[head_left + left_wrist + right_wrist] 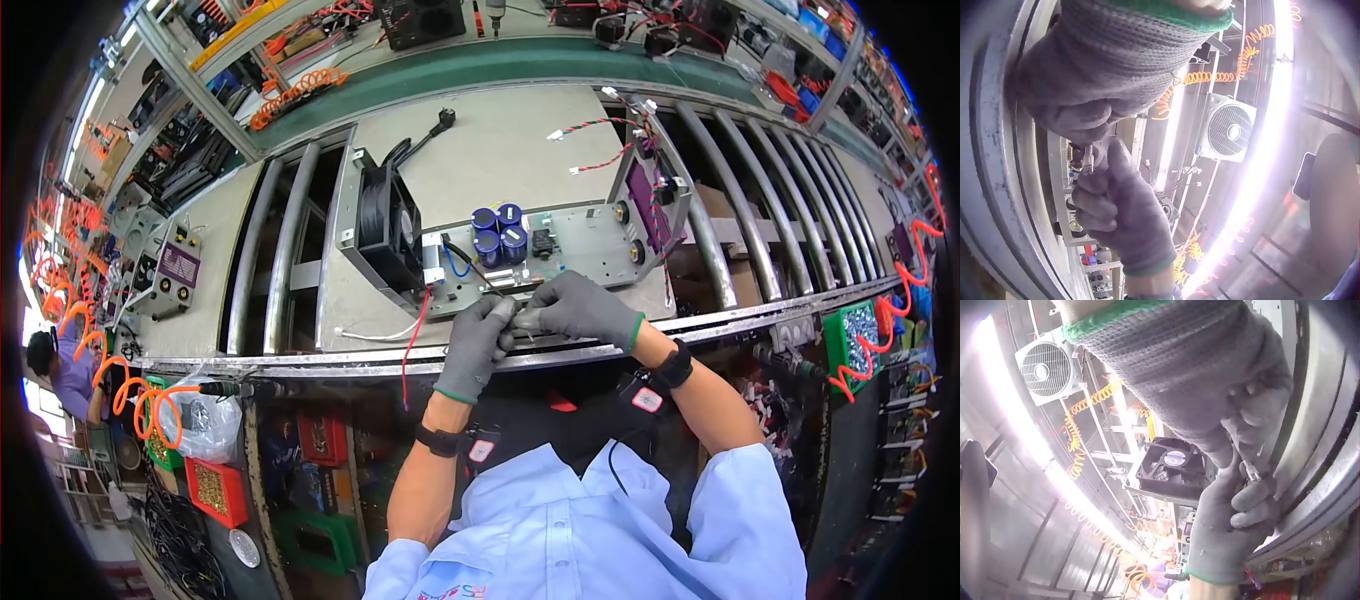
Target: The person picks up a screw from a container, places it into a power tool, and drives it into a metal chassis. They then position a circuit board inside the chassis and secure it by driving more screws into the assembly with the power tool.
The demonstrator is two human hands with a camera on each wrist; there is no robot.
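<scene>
Two grey-gloved hands meet just in front of a metal chassis (590,225). The left hand (475,345) pinches a small clear-and-metal piece (1252,473) on a thin pale stem. From the other side, the right hand (580,310) grips the same small part, its fingertips close to the left hand's. The piece (1088,159) also shows between both hands in the left wrist view; its exact kind is unclear. The chassis carries a black fan (388,225), blue-topped capacitors (500,236) and a purple-marked end panel (648,208). A red wire (413,350) hangs beside the left hand.
Metal rollers (285,240) lie left of the chassis's board (480,120), with more rollers (735,220) on the right. A black power plug (445,120) rests behind the fan. Red (215,490) and green (850,340) bins stand near the front edge, beside coiled orange hoses (150,410).
</scene>
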